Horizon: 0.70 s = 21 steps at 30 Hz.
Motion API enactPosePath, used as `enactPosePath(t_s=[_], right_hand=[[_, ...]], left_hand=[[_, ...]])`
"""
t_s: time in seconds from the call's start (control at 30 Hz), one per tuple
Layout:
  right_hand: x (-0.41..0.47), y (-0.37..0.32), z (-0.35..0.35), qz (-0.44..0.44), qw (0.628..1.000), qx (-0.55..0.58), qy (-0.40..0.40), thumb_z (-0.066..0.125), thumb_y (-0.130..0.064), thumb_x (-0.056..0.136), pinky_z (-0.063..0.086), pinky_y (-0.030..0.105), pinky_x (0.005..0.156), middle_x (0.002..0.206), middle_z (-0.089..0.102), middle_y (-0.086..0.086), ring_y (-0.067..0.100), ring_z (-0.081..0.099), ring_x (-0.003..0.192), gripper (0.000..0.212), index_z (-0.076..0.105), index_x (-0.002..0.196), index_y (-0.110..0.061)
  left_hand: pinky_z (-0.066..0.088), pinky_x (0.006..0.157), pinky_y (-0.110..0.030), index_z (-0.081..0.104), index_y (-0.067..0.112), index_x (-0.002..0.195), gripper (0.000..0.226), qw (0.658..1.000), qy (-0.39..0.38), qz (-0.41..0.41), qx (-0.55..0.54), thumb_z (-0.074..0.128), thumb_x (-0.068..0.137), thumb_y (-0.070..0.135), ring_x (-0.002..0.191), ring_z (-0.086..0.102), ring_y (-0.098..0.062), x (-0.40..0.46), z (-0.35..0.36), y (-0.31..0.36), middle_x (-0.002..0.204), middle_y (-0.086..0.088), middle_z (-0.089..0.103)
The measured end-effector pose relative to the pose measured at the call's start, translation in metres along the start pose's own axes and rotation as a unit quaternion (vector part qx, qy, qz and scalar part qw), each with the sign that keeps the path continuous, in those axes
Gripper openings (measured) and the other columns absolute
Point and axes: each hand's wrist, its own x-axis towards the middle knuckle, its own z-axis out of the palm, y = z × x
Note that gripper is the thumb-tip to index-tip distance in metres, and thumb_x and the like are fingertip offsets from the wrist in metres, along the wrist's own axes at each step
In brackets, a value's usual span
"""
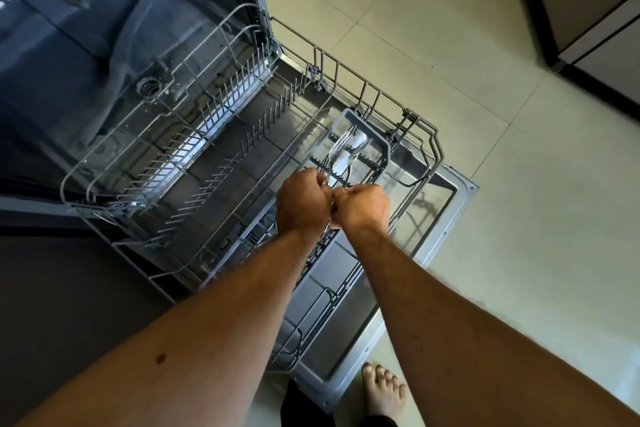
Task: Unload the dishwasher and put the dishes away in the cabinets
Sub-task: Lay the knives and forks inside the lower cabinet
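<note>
Left hand (302, 198): centre of frame, fingers curled tight round the handles of shiny metal cutlery (341, 152).
Right hand (362, 206): touching the left, fist closed on the same bundle.
Cutlery: fork tines and spoon bowls point toward upper right, blurred, above the grey plastic cutlery basket (375, 135).
Grey wire lower rack (166, 135): pulled out over the open steel dishwasher door (446, 204).
Bare foot (382, 388): bottom centre, on pale floor tiles (519, 184).
</note>
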Motion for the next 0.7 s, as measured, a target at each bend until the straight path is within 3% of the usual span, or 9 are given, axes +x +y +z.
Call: enactPosePath(t_s=[0.13, 0.23, 0.33, 0.43, 0.53, 0.7], right_hand=[[-0.013, 0.005, -0.007, -0.06, 0.997, -0.029, -0.031, 0.064, -0.029, 0.095, 0.061, 0.031, 0.064, 0.075, 0.072, 0.001, 0.016, 0.072, 0.07, 0.021, 0.07, 0.079, -0.018], [-0.022, 0.007, -0.014, -0.083, 0.994, -0.04, -0.059, 0.06, -0.03, 0.097, 0.061, 0.03, 0.066, 0.08, 0.071, -0.001, 0.016, 0.071, 0.075, 0.019, 0.069, 0.085, -0.02], [-0.034, 0.01, -0.018, -0.099, 0.991, -0.058, -0.071, 0.059, -0.032, 0.098, 0.062, 0.037, 0.072, 0.079, 0.071, -0.001, 0.017, 0.071, 0.075, 0.022, 0.068, 0.082, -0.02], [-0.054, 0.018, -0.024, -0.116, 0.986, -0.066, -0.105, 0.061, -0.03, 0.097, 0.062, 0.039, 0.072, 0.079, 0.072, 0.0, 0.017, 0.072, 0.073, 0.02, 0.067, 0.083, -0.018], [-0.078, 0.029, -0.032, -0.134, 0.98, -0.067, -0.129, 0.064, -0.027, 0.095, 0.062, 0.037, 0.071, 0.082, 0.071, -0.001, 0.017, 0.072, 0.075, 0.01, 0.068, 0.091, -0.019], [-0.114, 0.052, -0.028, -0.152, 0.971, -0.088, -0.165, 0.065, -0.024, 0.093, 0.06, 0.029, 0.058, 0.076, 0.072, -0.004, 0.008, 0.065, 0.059, 0.02, 0.069, 0.111, -0.031]], left_hand=[[0.054, 0.058, -0.025, 0.07, 0.012, 0.091, 0.015, 0.991, -0.015, -0.073, -0.113, 0.059, 0.093, 0.022, 0.073, 0.069, -0.016, -0.019, -0.005, 0.004, 0.08, 0.0, 0.071], [0.055, 0.06, -0.027, 0.071, 0.017, 0.099, 0.016, 0.976, -0.02, -0.148, -0.156, 0.058, 0.09, 0.018, 0.076, 0.069, -0.013, -0.034, -0.013, 0.008, 0.088, 0.003, 0.073], [0.059, 0.061, -0.03, 0.07, 0.022, 0.098, 0.019, 0.953, -0.004, -0.212, -0.214, 0.056, 0.088, 0.014, 0.077, 0.07, -0.013, -0.048, -0.025, 0.011, 0.093, 0.004, 0.073], [0.054, 0.051, -0.025, 0.067, 0.019, 0.097, 0.016, 0.945, 0.007, -0.235, -0.229, 0.053, 0.091, 0.011, 0.072, 0.069, -0.012, -0.072, -0.039, 0.007, 0.091, 0.002, 0.071], [0.061, 0.065, -0.039, 0.064, 0.02, 0.096, 0.011, 0.938, 0.02, -0.247, -0.244, 0.058, 0.09, 0.014, 0.076, 0.071, -0.014, -0.103, -0.046, -0.002, 0.09, 0.0, 0.072], [0.057, 0.064, -0.027, 0.064, 0.023, 0.089, 0.012, 0.922, 0.043, -0.274, -0.269, 0.059, 0.091, 0.012, 0.076, 0.07, -0.012, -0.154, -0.055, -0.014, 0.088, -0.001, 0.073]])
